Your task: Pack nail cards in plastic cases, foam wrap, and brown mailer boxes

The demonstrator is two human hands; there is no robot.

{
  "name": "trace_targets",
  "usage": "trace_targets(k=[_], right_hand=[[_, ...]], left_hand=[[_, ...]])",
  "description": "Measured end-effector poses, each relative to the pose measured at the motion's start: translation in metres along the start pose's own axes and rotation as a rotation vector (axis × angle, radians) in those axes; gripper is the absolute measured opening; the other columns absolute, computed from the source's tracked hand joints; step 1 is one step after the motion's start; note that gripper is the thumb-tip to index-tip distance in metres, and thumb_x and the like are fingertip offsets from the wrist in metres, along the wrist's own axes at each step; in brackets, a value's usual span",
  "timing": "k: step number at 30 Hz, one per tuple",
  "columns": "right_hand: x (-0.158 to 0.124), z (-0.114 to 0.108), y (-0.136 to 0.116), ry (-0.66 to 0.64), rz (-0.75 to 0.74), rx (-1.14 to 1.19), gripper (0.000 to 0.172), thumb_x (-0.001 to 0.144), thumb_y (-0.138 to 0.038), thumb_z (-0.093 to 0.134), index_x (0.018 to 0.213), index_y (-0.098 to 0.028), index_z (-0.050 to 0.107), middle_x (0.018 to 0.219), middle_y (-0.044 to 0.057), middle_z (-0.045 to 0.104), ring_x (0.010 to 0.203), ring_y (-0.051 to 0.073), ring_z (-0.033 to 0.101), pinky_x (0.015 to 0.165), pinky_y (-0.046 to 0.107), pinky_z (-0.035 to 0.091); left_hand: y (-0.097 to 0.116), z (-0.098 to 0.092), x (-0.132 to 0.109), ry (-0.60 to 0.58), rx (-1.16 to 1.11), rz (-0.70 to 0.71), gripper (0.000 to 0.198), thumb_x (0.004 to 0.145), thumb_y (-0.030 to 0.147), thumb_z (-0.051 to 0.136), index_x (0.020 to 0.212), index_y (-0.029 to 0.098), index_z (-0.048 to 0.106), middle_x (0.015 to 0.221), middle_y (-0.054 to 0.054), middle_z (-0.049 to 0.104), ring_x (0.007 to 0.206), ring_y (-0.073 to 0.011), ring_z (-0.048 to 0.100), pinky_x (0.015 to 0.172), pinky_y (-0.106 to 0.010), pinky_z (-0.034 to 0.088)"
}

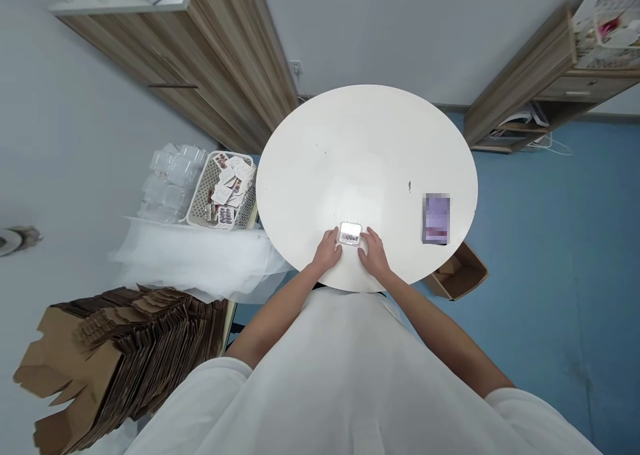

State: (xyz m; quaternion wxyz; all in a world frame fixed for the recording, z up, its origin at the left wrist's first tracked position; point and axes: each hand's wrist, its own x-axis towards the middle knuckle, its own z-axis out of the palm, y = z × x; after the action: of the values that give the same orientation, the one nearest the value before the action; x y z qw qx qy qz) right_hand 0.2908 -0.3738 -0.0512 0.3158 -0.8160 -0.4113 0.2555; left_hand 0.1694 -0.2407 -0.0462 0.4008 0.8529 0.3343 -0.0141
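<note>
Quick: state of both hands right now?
Left hand: open, loosely curled at the left edge of the small clear box; firm grip can't be told.
Right hand: open, thumb and forefinger apart, at its right edge.

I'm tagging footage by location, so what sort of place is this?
Probably a small packing workroom, judging by the stacked, folded cardboard pieces, the clear plastic containers and the white basket of printed cards.
</note>
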Motion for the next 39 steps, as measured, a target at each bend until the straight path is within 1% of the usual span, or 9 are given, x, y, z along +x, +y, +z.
trace_targets(k=[4, 11, 15, 19, 24, 26, 29, 34, 39], right_hand=[[-0.025, 0.003, 0.006, -0.102, -0.106, -0.146, 0.031, 0.076, -0.028, 0.053, 0.106, -0.019, 0.052, 0.118, 0.011, 0.050, 0.109, 0.026, 0.044, 0.090, 0.044, 0.038], [-0.042, 0.009, 0.013, -0.187, -0.232, -0.364, 0.012, 0.083, -0.025, 0.048, 0.087, -0.021, 0.058, 0.120, 0.010, 0.051, 0.109, 0.027, 0.042, 0.088, 0.043, 0.034], [-0.033, 0.011, 0.004, -0.139, -0.107, -0.364, 0.017, 0.086, -0.021, 0.039, 0.085, -0.021, 0.057, 0.106, 0.009, 0.058, 0.099, 0.023, 0.048, 0.082, 0.038, 0.036], [-0.031, 0.000, -0.003, -0.156, -0.004, -0.285, 0.025, 0.089, -0.025, 0.030, 0.088, -0.020, 0.054, 0.088, 0.006, 0.060, 0.082, 0.019, 0.053, 0.076, 0.034, 0.039], [-0.039, -0.014, 0.005, -0.128, -0.179, -0.287, 0.049, 0.075, -0.047, 0.053, 0.114, -0.018, 0.047, 0.123, 0.013, 0.049, 0.114, 0.028, 0.043, 0.092, 0.043, 0.033], [-0.041, -0.018, 0.012, -0.119, -0.192, -0.308, 0.044, 0.075, -0.043, 0.054, 0.111, -0.019, 0.049, 0.125, 0.013, 0.048, 0.118, 0.029, 0.041, 0.094, 0.044, 0.031], [-0.042, -0.025, 0.017, -0.164, -0.107, -0.268, 0.018, 0.084, -0.028, 0.042, 0.092, -0.021, 0.056, 0.104, 0.008, 0.061, 0.100, 0.023, 0.054, 0.087, 0.039, 0.038], [-0.036, -0.040, 0.009, -0.265, 0.076, -0.152, 0.023, 0.087, -0.033, 0.034, 0.087, -0.022, 0.054, 0.084, 0.004, 0.063, 0.078, 0.019, 0.058, 0.067, 0.030, 0.042], [-0.011, -0.044, 0.001, -0.198, 0.279, -0.152, 0.028, 0.086, -0.041, 0.031, 0.071, -0.022, 0.046, 0.062, 0.000, 0.055, 0.059, 0.017, 0.052, 0.053, 0.026, 0.036]], left_hand=[[-0.015, -0.013, -0.019, -0.074, 0.117, 0.155, 0.046, 0.079, 0.024, 0.047, 0.123, 0.019, 0.040, 0.114, -0.010, 0.048, 0.097, -0.0203, 0.050, 0.082, -0.035, 0.043], [-0.034, -0.027, -0.040, -0.238, 0.279, 0.363, 0.055, 0.062, 0.042, 0.067, 0.111, 0.021, 0.051, 0.118, -0.011, 0.047, 0.111, -0.0288, 0.041, 0.091, -0.041, 0.033], [-0.031, -0.024, -0.039, -0.240, 0.334, 0.334, 0.054, 0.061, 0.045, 0.068, 0.108, 0.022, 0.051, 0.117, -0.011, 0.048, 0.109, -0.0290, 0.042, 0.091, -0.041, 0.029], [-0.028, -0.021, -0.035, -0.206, 0.381, 0.314, 0.020, 0.079, 0.027, 0.050, 0.099, 0.023, 0.055, 0.109, -0.009, 0.054, 0.102, -0.0245, 0.047, 0.086, -0.039, 0.030], [-0.025, -0.024, -0.030, -0.181, 0.346, 0.238, 0.024, 0.086, 0.020, 0.035, 0.093, 0.022, 0.058, 0.092, -0.007, 0.062, 0.088, -0.0206, 0.053, 0.083, -0.037, 0.033], [-0.025, -0.028, -0.029, -0.205, 0.314, 0.228, 0.024, 0.086, 0.021, 0.035, 0.092, 0.023, 0.058, 0.090, -0.005, 0.063, 0.087, -0.0198, 0.055, 0.084, -0.036, 0.034], [-0.027, -0.035, -0.032, -0.260, 0.223, 0.215, 0.024, 0.086, 0.024, 0.036, 0.094, 0.024, 0.059, 0.087, -0.004, 0.065, 0.084, -0.0194, 0.057, 0.082, -0.034, 0.037], [-0.034, -0.039, -0.036, -0.186, -0.011, 0.066, 0.024, 0.083, 0.036, 0.044, 0.100, 0.025, 0.056, 0.083, -0.002, 0.065, 0.085, -0.0200, 0.060, 0.075, -0.031, 0.044], [-0.030, -0.039, -0.015, -0.025, -0.126, -0.110, 0.027, 0.079, 0.038, 0.050, 0.099, 0.022, 0.056, 0.070, 0.001, 0.059, 0.071, -0.0171, 0.059, 0.066, -0.029, 0.045]])
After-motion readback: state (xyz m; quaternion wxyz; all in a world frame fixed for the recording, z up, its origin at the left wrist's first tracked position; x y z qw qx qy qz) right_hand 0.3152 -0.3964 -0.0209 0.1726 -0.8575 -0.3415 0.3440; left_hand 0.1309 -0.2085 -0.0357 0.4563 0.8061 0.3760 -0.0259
